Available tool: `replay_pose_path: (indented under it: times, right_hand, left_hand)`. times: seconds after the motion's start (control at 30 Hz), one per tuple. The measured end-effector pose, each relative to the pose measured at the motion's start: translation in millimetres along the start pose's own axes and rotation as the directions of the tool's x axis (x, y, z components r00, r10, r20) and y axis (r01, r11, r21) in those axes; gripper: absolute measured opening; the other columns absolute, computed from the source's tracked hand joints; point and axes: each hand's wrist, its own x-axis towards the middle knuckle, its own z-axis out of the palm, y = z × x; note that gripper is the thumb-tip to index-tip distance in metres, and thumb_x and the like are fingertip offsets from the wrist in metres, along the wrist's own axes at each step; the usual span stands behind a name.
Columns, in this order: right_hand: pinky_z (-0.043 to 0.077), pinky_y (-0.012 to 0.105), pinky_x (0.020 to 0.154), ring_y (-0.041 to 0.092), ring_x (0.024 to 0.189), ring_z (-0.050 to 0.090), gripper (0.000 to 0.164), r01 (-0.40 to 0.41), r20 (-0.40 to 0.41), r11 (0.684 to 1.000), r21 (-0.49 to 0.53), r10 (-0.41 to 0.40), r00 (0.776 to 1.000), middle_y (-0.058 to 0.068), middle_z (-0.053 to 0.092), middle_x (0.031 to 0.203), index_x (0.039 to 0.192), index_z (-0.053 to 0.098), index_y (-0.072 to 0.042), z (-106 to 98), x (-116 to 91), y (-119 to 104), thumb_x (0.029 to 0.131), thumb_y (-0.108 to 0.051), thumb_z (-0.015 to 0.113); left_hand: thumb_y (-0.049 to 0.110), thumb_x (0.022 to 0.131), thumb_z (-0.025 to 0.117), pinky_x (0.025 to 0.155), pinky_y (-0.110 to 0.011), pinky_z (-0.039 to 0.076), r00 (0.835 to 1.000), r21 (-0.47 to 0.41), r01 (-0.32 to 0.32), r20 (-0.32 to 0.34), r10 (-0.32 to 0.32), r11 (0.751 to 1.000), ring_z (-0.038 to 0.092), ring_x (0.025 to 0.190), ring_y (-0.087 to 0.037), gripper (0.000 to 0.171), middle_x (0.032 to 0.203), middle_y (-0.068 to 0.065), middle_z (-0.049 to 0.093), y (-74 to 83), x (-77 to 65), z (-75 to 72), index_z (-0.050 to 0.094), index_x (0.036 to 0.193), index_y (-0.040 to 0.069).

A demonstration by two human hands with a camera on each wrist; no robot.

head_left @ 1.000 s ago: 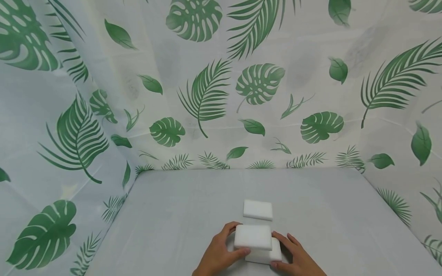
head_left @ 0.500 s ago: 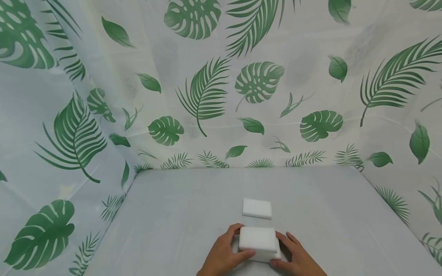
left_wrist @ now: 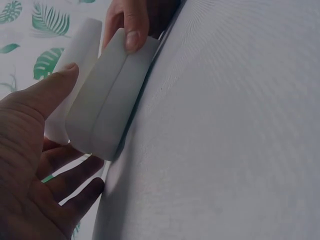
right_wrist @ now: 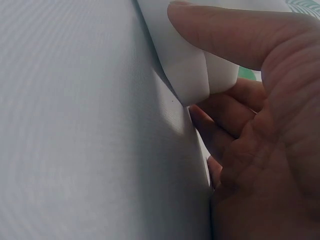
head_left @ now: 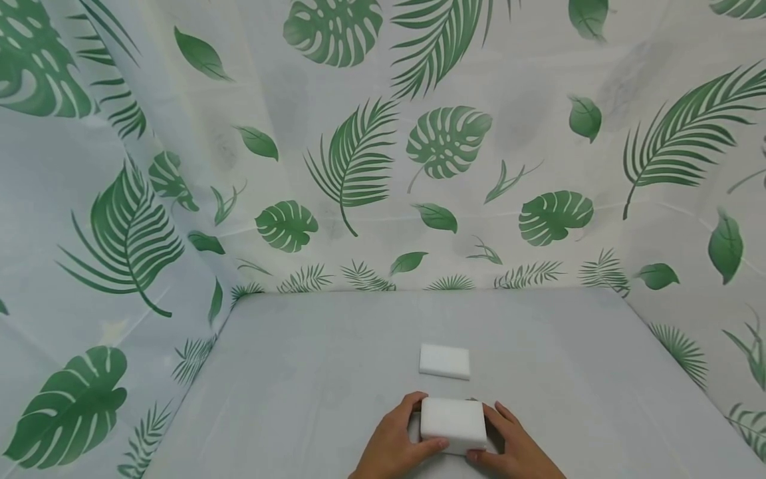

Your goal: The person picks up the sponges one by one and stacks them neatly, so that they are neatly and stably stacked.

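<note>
In the head view, my left hand [head_left: 397, 436] holds a white, rounded block that looks like a sponge [head_left: 453, 416] by its left side, thumb in front and fingers behind. The left wrist view puts this top sponge [left_wrist: 82, 47] over two more layers, an upper one [left_wrist: 97, 95] and a lower one [left_wrist: 122, 100], with a thin seam between them. My right hand [head_left: 514, 439] grips these lower sponges at their right end, its thumb [right_wrist: 210, 30] across the near side. From above, the top sponge mostly hides the lower ones.
Another white sponge [head_left: 445, 361] lies flat on the pale grey table cover [head_left: 311, 372], just beyond the stack. White cloth walls with green leaf prints [head_left: 359, 159] enclose the back and both sides.
My left hand has shifted right and slightly nearer with the top sponge, which now lines up over the lower ones. The right hand stays nearly still.
</note>
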Motion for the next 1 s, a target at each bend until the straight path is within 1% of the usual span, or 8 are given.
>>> replay_pose_path:
  times: [0.13,0.3,0.63,0.8,1.0]
  right_hand:
    - [0.034,0.083,0.105,0.068,0.149,0.018,0.09,0.003,0.001,1.0,0.002,-0.003,1.0,0.037,0.037,0.161,0.159,0.047,-0.001,0.0,-0.7,-0.5,0.088,-0.035,0.09]
    - [0.036,0.082,0.104,0.067,0.149,0.019,0.09,0.006,-0.008,1.0,-0.003,-0.006,1.0,0.037,0.038,0.16,0.159,0.047,-0.002,0.3,-1.9,-1.2,0.087,-0.035,0.09]
    - [0.036,0.083,0.103,0.068,0.148,0.02,0.089,0.053,-0.026,0.999,0.005,-0.053,0.998,0.035,0.039,0.16,0.157,0.051,-0.004,0.6,-5.0,0.3,0.085,-0.036,0.091]
    - [0.037,0.083,0.102,0.069,0.147,0.021,0.086,0.08,-0.029,0.997,-0.015,-0.081,0.996,0.034,0.042,0.159,0.156,0.052,-0.005,0.0,-5.9,-1.8,0.085,-0.033,0.091]
    - [0.036,0.082,0.104,0.068,0.148,0.021,0.086,0.07,-0.035,0.998,-0.002,-0.07,0.997,0.032,0.043,0.159,0.155,0.054,-0.007,0.1,-6.4,-3.0,0.083,-0.035,0.093]
  left_hand:
    - [0.052,0.091,0.085,0.094,-0.033,0.055,1.0,0.0,0.002,0.0,-0.002,1.0,0.062,0.108,-0.003,0.075,0.13,0.007,0.068,0.1,-0.7,0.8,0.057,0.146,0.008]
    - [0.051,0.091,0.085,0.093,-0.033,0.055,1.0,0.022,0.004,-0.005,-0.004,1.0,0.062,0.108,-0.004,0.075,0.13,0.004,0.069,1.1,-1.6,1.3,0.057,0.145,0.007]
    - [0.051,0.091,0.086,0.095,-0.034,0.055,1.0,0.05,0.006,-0.01,-0.005,0.999,0.062,0.109,-0.004,0.075,0.13,0.004,0.069,1.7,-2.4,2.8,0.058,0.144,0.007]
    - [0.051,0.091,0.086,0.095,-0.034,0.055,1.0,0.044,0.009,-0.01,-0.008,0.999,0.062,0.11,-0.005,0.074,0.13,0.002,0.069,0.6,-2.6,3.0,0.057,0.144,0.008]
    - [0.05,0.091,0.086,0.097,-0.035,0.055,1.0,0.038,-0.009,-0.005,0.01,0.999,0.063,0.11,-0.005,0.073,0.13,0.001,0.069,-1.1,-2.8,3.6,0.057,0.143,0.007]
